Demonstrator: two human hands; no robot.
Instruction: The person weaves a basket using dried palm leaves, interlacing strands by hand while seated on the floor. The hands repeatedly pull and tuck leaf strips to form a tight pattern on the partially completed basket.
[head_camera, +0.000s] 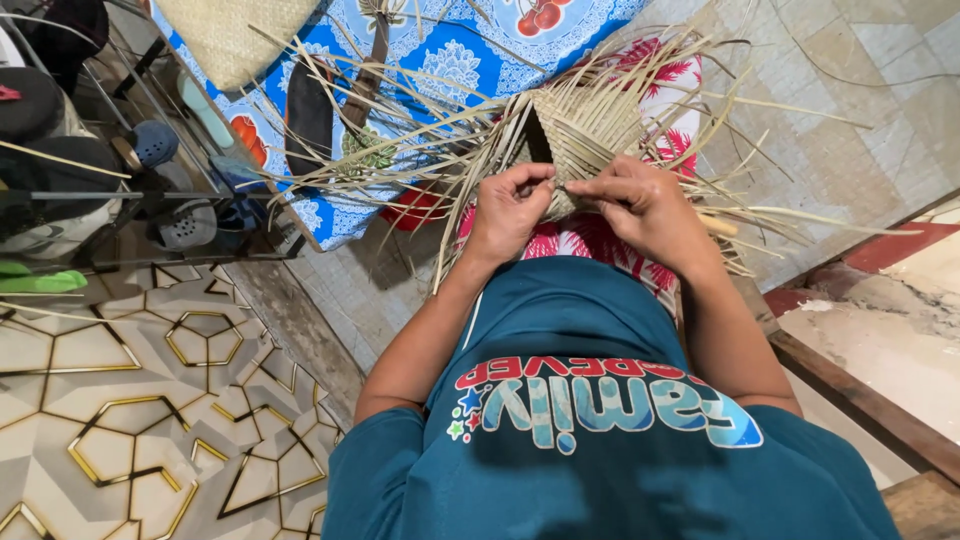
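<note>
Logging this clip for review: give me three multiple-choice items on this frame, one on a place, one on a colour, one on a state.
1. Where is the woven straw piece?
A. Above the person's lap, in front of both hands
B. On the shoe rack
C. On the hexagon-patterned floor

2. What colour is the person's shirt?
A. Red
B. Teal
C. White

3. What are the left hand and right hand doing?
A. Hanging open at the sides
B. Pinching straw strips at the weave's near edge
C. Holding scissors

Answers: 1 A, the weave sits just beyond the hands. 2 B, teal fabric fills the foreground. 3 B, both hands' fingertips meet on the strips.
</note>
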